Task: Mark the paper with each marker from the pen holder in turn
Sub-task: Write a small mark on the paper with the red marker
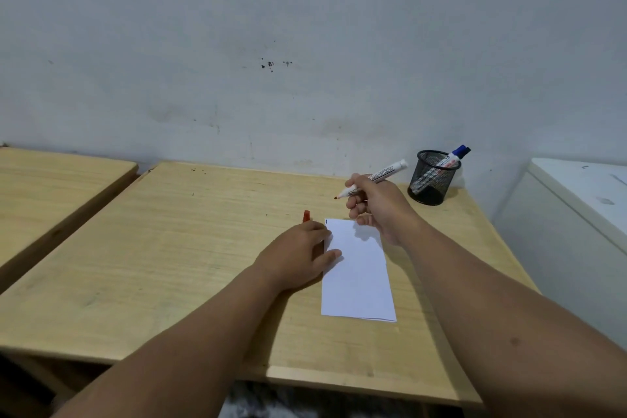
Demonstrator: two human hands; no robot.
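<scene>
R hand (376, 204): your grip is clenched on the uncapped marker (373, 178), held in the air; red tip points left and down, butt end points up-right toward the pen holder (432, 178).
Marker vs paper (358, 270): tip sits beyond the paper's far-left corner, above bare counter (169, 248), not touching the sheet.
L hand (302, 256): lies flat-ish at the paper's left edge, thumb on the sheet, fingers curled over a red cap (306, 215) that sticks out past the fingertips. Can't tell how tight that grip is on the cap.
Paper: white sheet, long side running away from you, center-right of counter. One short dark mark (326, 222) at the far-left corner; rest looks blank.
Pen holder: black mesh cup, far-right corner of counter, near the wall (305, 44). A blue-capped marker (453, 158) leans in it toward the right; more dark shapes inside, can't tell what.
Open room: wide bare counter left of your L hand and between paper and wall. Right of paper the counter edge is near.
Around: second wooden counter (51, 187) at left, separated by a gap; white cabinet-like unit (576, 214) at right, beside the counter edge.
In the way: your R forearm crosses above the counter's right side, betw. you and the holder.
</scene>
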